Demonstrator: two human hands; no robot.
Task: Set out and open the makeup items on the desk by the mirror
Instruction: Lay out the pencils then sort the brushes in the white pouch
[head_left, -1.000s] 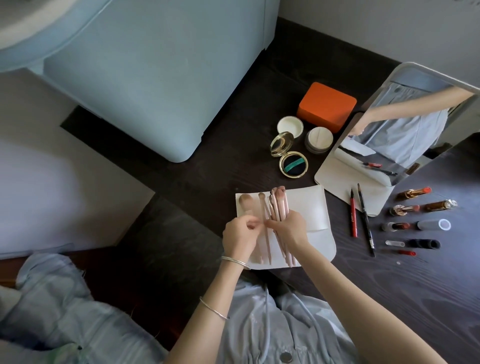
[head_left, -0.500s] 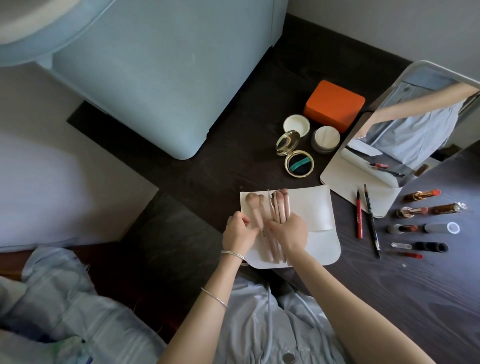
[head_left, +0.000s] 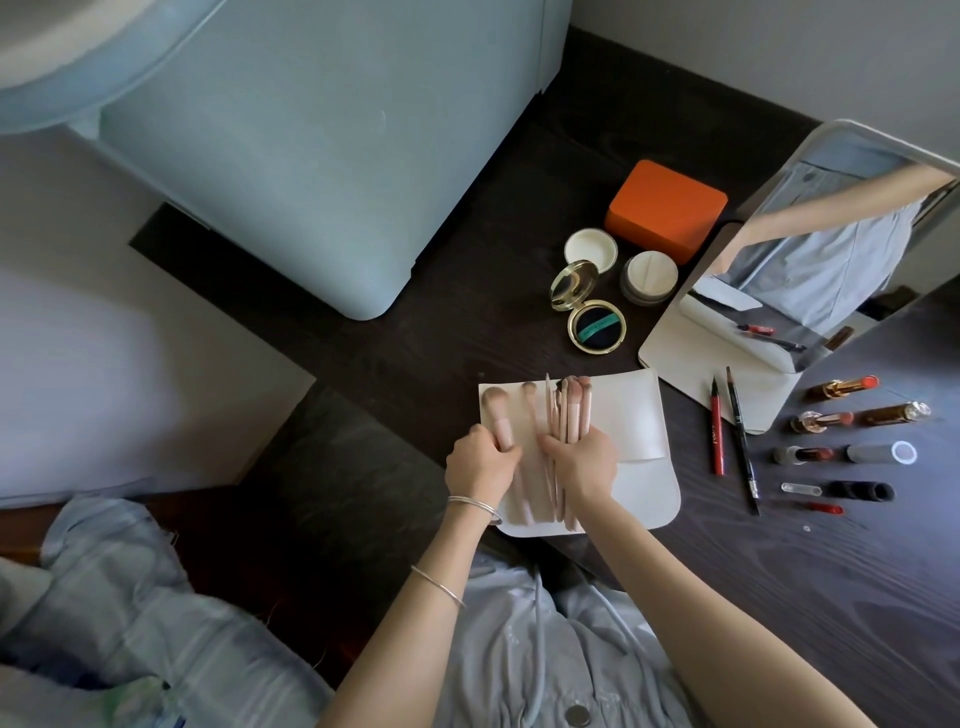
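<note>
While the left hand (head_left: 480, 465) curls its fingers around the handle of a fat pink powder brush (head_left: 497, 419), the right hand (head_left: 584, 462) has its fingers clamped on a bunch of slimmer pink makeup brushes (head_left: 569, 410). Both hands rest over an opened white brush pouch (head_left: 636, 431) lying flat on the dark wooden worktop (head_left: 779, 597), near its front edge. Just beyond the pouch sits an open gold compact (head_left: 595, 325) with a dark puff, beside a white lid (head_left: 590, 250), a round powder jar (head_left: 649, 275) and an orange box (head_left: 666, 208). A tilted standing mirror (head_left: 831, 249) stands to the right. Near its base lie a red pencil (head_left: 717, 426) and a black pencil (head_left: 743, 441), with uncapped lipsticks (head_left: 844, 387) and their caps in rows further right.
</note>
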